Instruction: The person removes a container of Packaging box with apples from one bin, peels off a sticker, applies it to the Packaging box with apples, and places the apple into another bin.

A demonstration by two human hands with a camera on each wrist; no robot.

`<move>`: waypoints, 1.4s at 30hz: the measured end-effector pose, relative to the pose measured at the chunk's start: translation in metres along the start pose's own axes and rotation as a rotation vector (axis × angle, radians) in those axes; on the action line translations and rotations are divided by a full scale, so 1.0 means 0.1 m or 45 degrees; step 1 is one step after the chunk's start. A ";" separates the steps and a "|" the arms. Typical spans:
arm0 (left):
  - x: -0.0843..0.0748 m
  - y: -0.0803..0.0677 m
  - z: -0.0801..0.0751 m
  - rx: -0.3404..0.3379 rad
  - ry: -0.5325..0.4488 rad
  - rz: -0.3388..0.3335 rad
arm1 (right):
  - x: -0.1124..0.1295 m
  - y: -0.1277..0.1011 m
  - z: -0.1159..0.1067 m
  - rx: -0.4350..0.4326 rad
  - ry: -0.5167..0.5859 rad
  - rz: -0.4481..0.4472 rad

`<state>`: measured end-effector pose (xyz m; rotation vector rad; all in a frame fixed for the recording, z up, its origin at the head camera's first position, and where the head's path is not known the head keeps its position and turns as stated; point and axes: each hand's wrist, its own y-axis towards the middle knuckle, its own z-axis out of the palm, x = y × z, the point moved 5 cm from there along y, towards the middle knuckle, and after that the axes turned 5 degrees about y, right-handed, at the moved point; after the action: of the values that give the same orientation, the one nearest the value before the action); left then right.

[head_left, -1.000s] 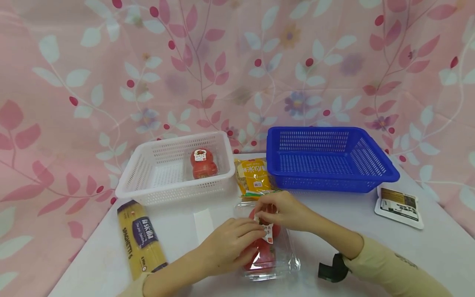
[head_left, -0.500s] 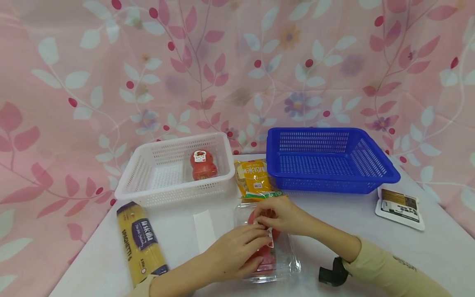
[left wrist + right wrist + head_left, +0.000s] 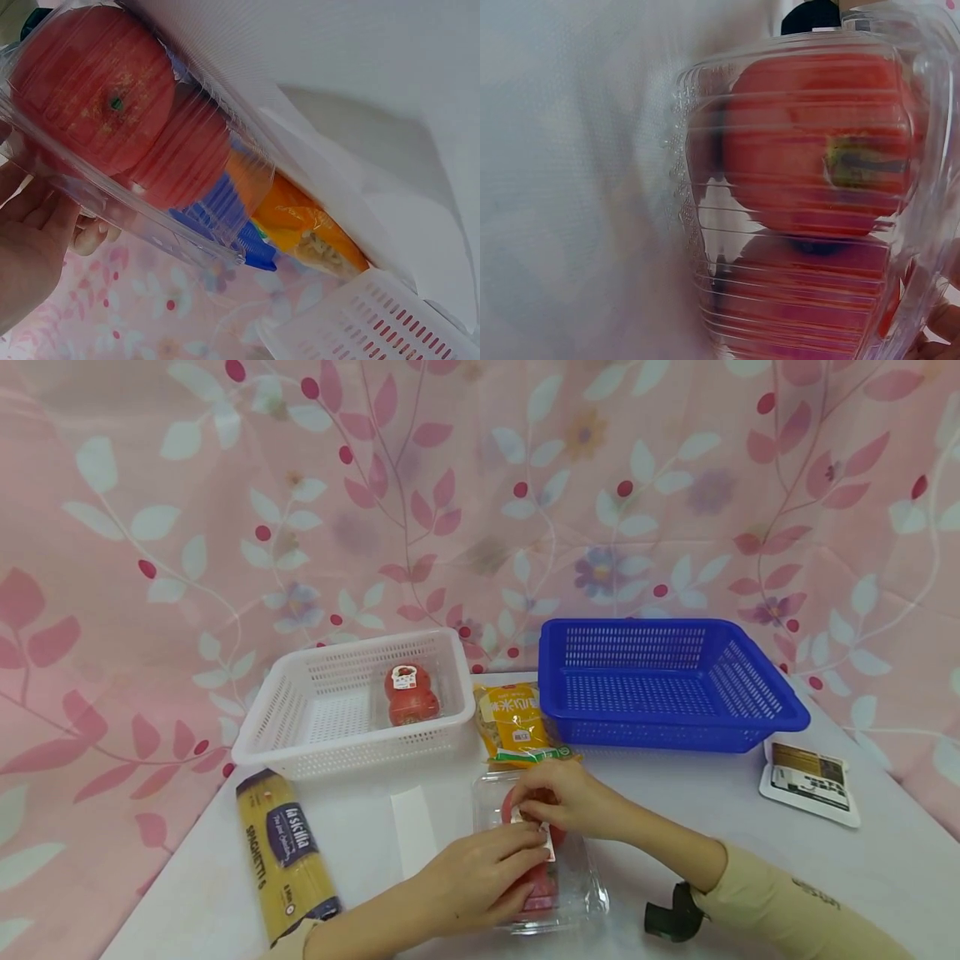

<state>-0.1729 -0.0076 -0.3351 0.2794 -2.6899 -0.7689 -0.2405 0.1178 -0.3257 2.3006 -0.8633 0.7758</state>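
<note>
A clear plastic clamshell box of red tomatoes lies on the table before the person. A white printed label sits on its lid, partly covered by fingers. The left hand rests over the lid from the left, its fingers stretched across the label's lower part. From the far right side the right hand reaches in with bent fingers, thumb and forefinger pinching the label's upper edge. Ridged box walls and tomatoes fill the right wrist view.
A white basket holding another tomato box stands at back left, a blue basket at back right. Between them lies a yellow bag. Spaghetti and a white paper strip lie left, a flat white-edged pack right.
The label's lifted edge now lies lower on the lid. The left fingers have slid slightly right across it, and the right hand has come a little nearer the person.
</note>
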 end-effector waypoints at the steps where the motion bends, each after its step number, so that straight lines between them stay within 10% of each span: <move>1: -0.01 0.00 0.00 -0.006 0.008 0.002 | 0.00 0.00 0.00 -0.001 -0.007 0.002; 14: -0.11 0.00 0.08 0.119 0.091 0.040 | -0.05 0.01 0.02 -0.089 -0.228 -0.025; 22: -0.20 -0.10 0.08 0.351 0.133 0.038 | 0.01 -0.05 0.05 -0.119 -0.361 -0.313; 31: -0.24 -0.13 0.05 0.296 0.214 -0.014 | 0.09 -0.22 0.09 0.146 -0.733 -0.340; 42: -0.33 -0.15 0.03 0.179 0.323 0.044 | 0.10 -0.39 0.24 0.294 -0.757 -0.476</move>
<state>-0.1424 -0.0095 -0.3541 0.3391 -2.5036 -0.4973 -0.1988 0.1230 -0.3460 2.8417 -0.5596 0.0172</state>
